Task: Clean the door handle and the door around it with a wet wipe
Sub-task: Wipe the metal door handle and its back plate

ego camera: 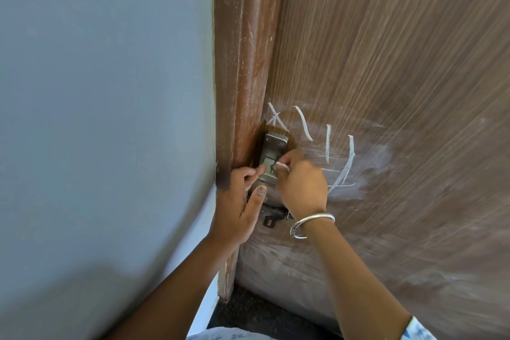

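A steel door handle (271,153) is screwed to the left edge of a brown wood-grain door (400,77). My right hand (299,182) pinches a small bunched white wet wipe (281,165) and presses it against the lower part of the handle. My left hand (241,196) reaches in from the left; its fingertips touch the handle's left side and its thumb points up below the handle. White chalk strokes (328,143) and pale smears cover the door to the right of the handle.
A dark sliding bolt latch (271,215) sits just below the handle, partly behind my right wrist, which wears a silver bangle (309,225). The brown door frame (242,63) runs up the left of the door, beside a grey-blue wall (105,119).
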The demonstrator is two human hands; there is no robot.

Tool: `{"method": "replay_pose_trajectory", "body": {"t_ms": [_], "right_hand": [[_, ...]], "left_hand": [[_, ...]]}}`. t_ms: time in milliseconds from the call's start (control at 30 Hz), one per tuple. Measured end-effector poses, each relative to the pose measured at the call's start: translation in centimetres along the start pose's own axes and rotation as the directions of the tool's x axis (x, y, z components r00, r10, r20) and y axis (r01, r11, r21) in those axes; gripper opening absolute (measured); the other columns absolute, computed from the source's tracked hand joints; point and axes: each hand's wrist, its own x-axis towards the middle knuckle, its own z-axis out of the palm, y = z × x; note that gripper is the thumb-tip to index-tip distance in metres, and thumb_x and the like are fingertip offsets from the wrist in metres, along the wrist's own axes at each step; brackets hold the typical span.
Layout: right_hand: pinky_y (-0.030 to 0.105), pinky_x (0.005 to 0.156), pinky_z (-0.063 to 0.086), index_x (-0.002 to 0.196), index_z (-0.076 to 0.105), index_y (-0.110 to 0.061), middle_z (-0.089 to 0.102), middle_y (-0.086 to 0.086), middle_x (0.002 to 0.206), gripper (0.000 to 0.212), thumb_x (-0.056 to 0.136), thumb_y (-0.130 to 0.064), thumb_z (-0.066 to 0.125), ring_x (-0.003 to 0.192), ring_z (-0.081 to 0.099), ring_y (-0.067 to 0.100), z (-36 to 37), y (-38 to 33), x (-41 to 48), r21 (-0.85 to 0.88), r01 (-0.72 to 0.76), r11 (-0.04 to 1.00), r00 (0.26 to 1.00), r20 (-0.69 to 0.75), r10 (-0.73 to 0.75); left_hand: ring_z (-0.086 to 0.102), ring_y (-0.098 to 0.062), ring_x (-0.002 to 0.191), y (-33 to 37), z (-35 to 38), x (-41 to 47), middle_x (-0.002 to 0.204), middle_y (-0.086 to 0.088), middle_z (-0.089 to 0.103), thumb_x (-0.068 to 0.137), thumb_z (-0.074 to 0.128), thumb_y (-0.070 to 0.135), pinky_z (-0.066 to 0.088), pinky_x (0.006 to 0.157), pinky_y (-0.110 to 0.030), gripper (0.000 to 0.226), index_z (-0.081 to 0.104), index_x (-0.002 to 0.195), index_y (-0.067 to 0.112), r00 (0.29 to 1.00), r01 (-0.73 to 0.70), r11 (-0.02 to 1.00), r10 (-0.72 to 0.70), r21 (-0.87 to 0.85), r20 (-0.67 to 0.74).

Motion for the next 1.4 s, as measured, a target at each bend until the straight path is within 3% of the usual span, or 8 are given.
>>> {"method": "replay_pose_trajectory", "body": {"t_ms": [167, 300, 600, 800, 867, 1067, 1200, 1400], "right_hand": [[0.035, 0.064, 0.052, 0.1, 0.062, -0.021, 0.069, 0.006, 0.087, 0.016, 0.09, -0.03, 0.054, 0.08, 0.065, 0.028, 0.1, 0.4, -0.1, -0.038, 0.057, 0.998, 0.995, 0.089, -0.053], [0.033, 0.065, 0.047, 0.108, 0.056, -0.021, 0.069, 0.005, 0.095, 0.023, 0.086, -0.023, 0.059, 0.086, 0.064, 0.028, 0.0, 0.8, -0.3, -0.041, 0.069, 0.997, 0.992, 0.107, -0.064], [0.031, 0.069, 0.045, 0.111, 0.061, -0.024, 0.069, 0.004, 0.098, 0.029, 0.082, -0.021, 0.059, 0.092, 0.062, 0.026, 0.4, 1.1, 0.0, -0.139, 0.129, 0.982, 0.989, 0.094, -0.116], [0.028, 0.066, 0.039, 0.109, 0.062, -0.022, 0.064, 0.006, 0.101, 0.025, 0.084, -0.022, 0.059, 0.095, 0.057, 0.026, 0.5, 1.5, -0.1, -0.173, 0.199, 0.965, 0.978, 0.103, -0.183], [0.03, 0.069, 0.044, 0.11, 0.061, -0.021, 0.064, 0.006, 0.103, 0.026, 0.084, -0.021, 0.058, 0.097, 0.057, 0.026, 0.3, 1.6, 0.0, -0.175, 0.237, 0.956, 0.968, 0.132, -0.215], [0.031, 0.071, 0.047, 0.111, 0.058, -0.017, 0.062, 0.01, 0.1, 0.026, 0.086, -0.024, 0.056, 0.094, 0.058, 0.029, -0.6, 1.6, 0.4, -0.216, 0.35, 0.911, 0.927, 0.219, -0.304], [0.028, 0.067, 0.043, 0.103, 0.06, -0.014, 0.064, 0.008, 0.097, 0.021, 0.086, -0.027, 0.057, 0.089, 0.058, 0.027, -1.5, 2.5, -0.3, -0.222, 0.334, 0.916, 0.938, 0.176, -0.299], [0.025, 0.062, 0.041, 0.106, 0.061, -0.018, 0.065, 0.005, 0.093, 0.023, 0.087, -0.031, 0.059, 0.081, 0.06, 0.024, -3.2, 4.5, -1.1, -0.235, 0.261, 0.936, 0.959, 0.17, -0.225]], "left_hand": [[0.054, -0.045, 0.082, 0.1, -0.1, 0.1, 0.125, -0.003, 0.058, 0.089, 0.046, 0.021, 0.046, 0.063, -0.025, 0.021, 0.045, 0.107, 0.01, 1.0, -0.006, 1.0, 0.006, 0.001, -0.008], [0.055, -0.044, 0.08, -0.4, 0.1, 0.2, 0.127, -0.003, 0.058, 0.09, 0.046, 0.021, 0.037, 0.046, -0.014, 0.024, 0.046, 0.108, 0.005, 1.0, -0.008, 1.0, 0.008, 0.006, 0.0], [0.057, -0.046, 0.081, -0.6, 0.2, 0.3, 0.126, -0.004, 0.059, 0.09, 0.046, 0.023, 0.048, 0.067, -0.026, 0.028, 0.047, 0.109, 0.003, 1.0, -0.005, 1.0, 0.005, 0.004, -0.006], [0.049, -0.036, 0.092, -0.6, 0.3, 0.3, 0.126, -0.004, 0.058, 0.09, 0.046, 0.022, 0.035, 0.047, -0.007, 0.027, 0.046, 0.108, 0.002, 0.999, -0.039, 0.999, 0.039, -0.008, -0.006], [0.053, -0.033, 0.089, -0.7, 0.3, 0.3, 0.126, -0.005, 0.058, 0.09, 0.046, 0.021, 0.034, 0.053, 0.0, 0.027, 0.047, 0.108, 0.0, 0.999, -0.039, 0.999, 0.039, -0.006, -0.009], [0.051, -0.028, 0.095, -0.7, 0.2, 0.1, 0.127, -0.011, 0.058, 0.09, 0.046, 0.019, 0.036, 0.05, -0.004, 0.026, 0.046, 0.108, 0.0, 0.998, -0.055, 0.998, 0.055, -0.021, 0.018], [0.057, 0.003, 0.051, -0.8, 0.1, 0.0, 0.129, -0.008, 0.057, 0.09, 0.047, 0.019, 0.035, 0.047, -0.003, 0.026, 0.046, 0.107, -0.001, 0.998, -0.042, 0.999, 0.043, -0.021, 0.054], [0.048, -0.007, 0.04, -0.9, -0.1, 0.0, 0.131, -0.003, 0.056, 0.091, 0.046, 0.031, 0.034, 0.046, -0.004, 0.03, 0.046, 0.106, 0.005, 0.998, -0.007, 1.0, 0.007, -0.01, 0.065]]}}
